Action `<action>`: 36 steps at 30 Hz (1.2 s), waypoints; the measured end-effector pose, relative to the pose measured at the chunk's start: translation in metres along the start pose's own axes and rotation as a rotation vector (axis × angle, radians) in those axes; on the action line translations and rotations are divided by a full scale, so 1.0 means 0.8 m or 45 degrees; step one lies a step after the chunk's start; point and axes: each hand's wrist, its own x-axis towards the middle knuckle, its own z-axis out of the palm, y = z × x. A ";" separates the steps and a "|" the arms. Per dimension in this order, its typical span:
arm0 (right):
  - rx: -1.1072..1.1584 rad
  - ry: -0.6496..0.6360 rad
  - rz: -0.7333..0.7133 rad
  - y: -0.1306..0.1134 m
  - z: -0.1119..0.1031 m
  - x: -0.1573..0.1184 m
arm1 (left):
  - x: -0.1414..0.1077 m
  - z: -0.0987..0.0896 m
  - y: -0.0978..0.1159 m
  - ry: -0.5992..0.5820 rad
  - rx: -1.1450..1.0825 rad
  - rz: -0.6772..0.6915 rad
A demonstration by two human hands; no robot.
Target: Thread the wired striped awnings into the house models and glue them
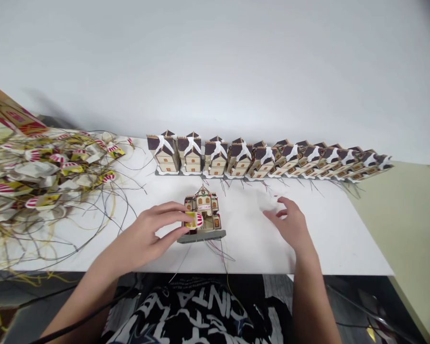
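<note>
A miniature gift shop house (202, 203) lies tilted back on the white table, its grey base toward me. My left hand (157, 229) grips a small yellow shop-front piece with a red-and-white striped awning (194, 220) between thumb and fingers, against the left side of the house's front. Thin wires (220, 251) trail from under the base toward the table edge. To the right of the house, my right hand (288, 222) is held with curled fingers near a pale, whitish thing (267, 200). That thing is too faint against the table to make out.
Behind, a row of several similar houses (217, 157) with snowy roofs stands on the table (340, 229), wires trailing in front. A tangled heap of wired striped-awning pieces (57, 158) covers the left side. An orange-and-red printed box (14, 112) leans at the far left.
</note>
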 end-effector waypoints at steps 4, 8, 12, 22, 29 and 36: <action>0.050 0.032 -0.022 -0.009 0.012 0.010 | -0.014 0.046 0.009 0.355 -0.014 -0.107; 0.204 -0.100 -0.106 -0.024 0.013 -0.005 | -0.018 0.080 0.017 0.637 -0.070 -0.084; 0.622 -0.391 -0.105 -0.048 0.021 -0.023 | -0.014 0.090 0.017 0.718 -0.158 -0.071; 1.106 -0.428 -0.036 -0.059 0.043 -0.054 | -0.016 0.114 -0.008 0.756 -0.281 0.129; 1.152 -0.222 0.020 -0.049 0.055 -0.077 | -0.016 0.110 -0.006 0.796 -0.255 0.225; 0.860 -0.209 -0.117 -0.069 0.034 -0.077 | -0.015 0.113 -0.013 0.816 -0.285 0.174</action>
